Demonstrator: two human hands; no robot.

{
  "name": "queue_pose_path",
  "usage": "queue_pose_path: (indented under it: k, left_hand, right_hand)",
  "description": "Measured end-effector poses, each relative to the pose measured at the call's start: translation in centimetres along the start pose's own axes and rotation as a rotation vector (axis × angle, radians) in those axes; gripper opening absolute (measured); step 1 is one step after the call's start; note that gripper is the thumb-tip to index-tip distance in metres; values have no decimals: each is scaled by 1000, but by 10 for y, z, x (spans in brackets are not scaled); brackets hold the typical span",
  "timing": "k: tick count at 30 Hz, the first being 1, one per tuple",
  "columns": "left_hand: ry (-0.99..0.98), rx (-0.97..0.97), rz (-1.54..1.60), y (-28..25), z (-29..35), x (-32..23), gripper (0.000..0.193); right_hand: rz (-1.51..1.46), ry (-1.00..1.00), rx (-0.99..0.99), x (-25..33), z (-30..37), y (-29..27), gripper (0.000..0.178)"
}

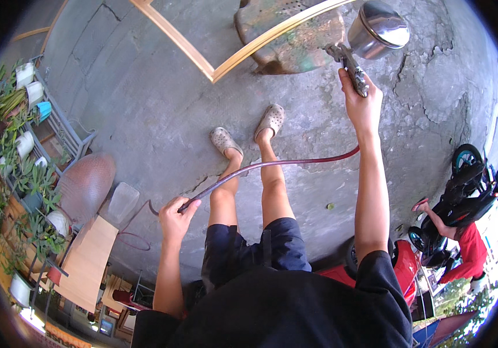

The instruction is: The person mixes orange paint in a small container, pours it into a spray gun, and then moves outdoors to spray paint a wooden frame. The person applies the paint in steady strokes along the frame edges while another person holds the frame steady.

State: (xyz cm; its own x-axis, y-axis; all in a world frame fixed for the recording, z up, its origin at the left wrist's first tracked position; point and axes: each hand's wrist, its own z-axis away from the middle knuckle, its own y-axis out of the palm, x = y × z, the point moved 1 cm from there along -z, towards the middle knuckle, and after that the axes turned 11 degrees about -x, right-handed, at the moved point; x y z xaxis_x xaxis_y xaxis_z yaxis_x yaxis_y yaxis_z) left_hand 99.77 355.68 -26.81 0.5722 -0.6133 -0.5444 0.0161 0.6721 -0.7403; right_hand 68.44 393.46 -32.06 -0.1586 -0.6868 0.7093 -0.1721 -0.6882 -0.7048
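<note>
My right hand point(363, 110) is closed around the grip of a spray gun point(353, 71). A shiny metal paint cup point(375, 35) sits on the gun, over the edge of a worn round stand point(307, 49) with holes in its top. My left hand point(175, 221) grips a dark red hose point(260, 165), which arcs across in front of my legs to my right forearm. Where it meets the gun is hidden. Ahead, a corner of a pale wooden frame point(178, 43) points toward me, one side crossing above the stand. The gun's nozzle is near that side.
Potted plants point(31, 174) stand on a rack at the left, beside a reddish mesh-like rounded object point(88, 184) and a wooden board point(86, 264). More hose coils near the board. At the right, a person in red point(470, 249) is on a dark motorcycle point(460, 197). The concrete floor point(318, 226) is cracked.
</note>
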Motion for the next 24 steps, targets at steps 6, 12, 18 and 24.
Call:
queue_pose_path:
  k: [6, 12, 18, 24]
  left_hand:
    - [37, 47, 27, 31, -14, -48, 27]
    - [45, 72, 78, 55, -31, -93, 25]
    - [19, 118, 111, 69, -42, -111, 25]
    - [-110, 133, 73, 73, -44, -106, 28]
  right_hand:
    - [55, 15, -63, -42, -79, -21, 33]
    - [121, -21, -161, -78, -158, -41, 38]
    - [159, -117, -377, -104, -215, -63, 42]
    - [18, 8, -471, -110, -202, -67, 37]
